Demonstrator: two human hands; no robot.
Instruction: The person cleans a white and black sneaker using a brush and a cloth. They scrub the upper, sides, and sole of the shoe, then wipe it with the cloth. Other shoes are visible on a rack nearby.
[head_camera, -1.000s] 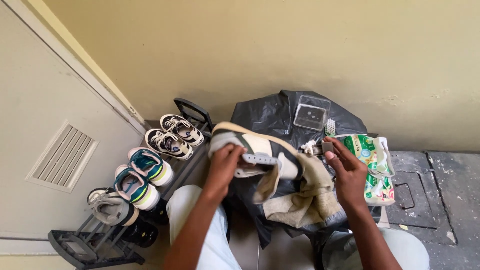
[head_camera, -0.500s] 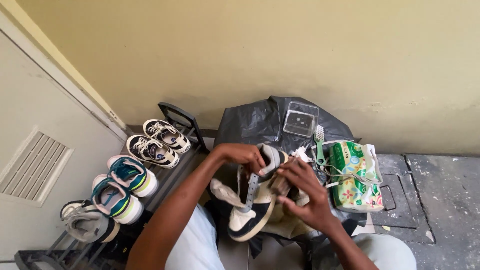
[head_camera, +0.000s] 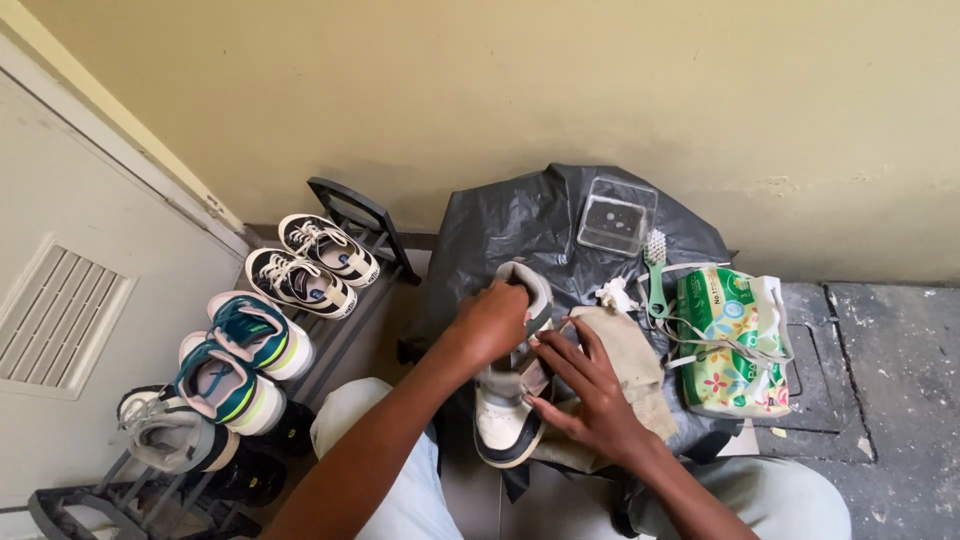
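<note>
Shoe (head_camera: 508, 420): a grey and white sneaker, toe toward me, over the black bag (head_camera: 520, 225) in front of my knees.
Left hand (head_camera: 490, 325): I grip the shoe's heel collar, fingers curled over the rim.
Right hand (head_camera: 590, 395): I press a beige cloth (head_camera: 630, 360) against the shoe's side, fingers spread.
Beside: a green brush (head_camera: 655, 270), a clear box (head_camera: 617, 215), a green flowered pack (head_camera: 730, 340).
Left: a shoe rack (head_camera: 345, 200) with sneaker pairs.
</note>
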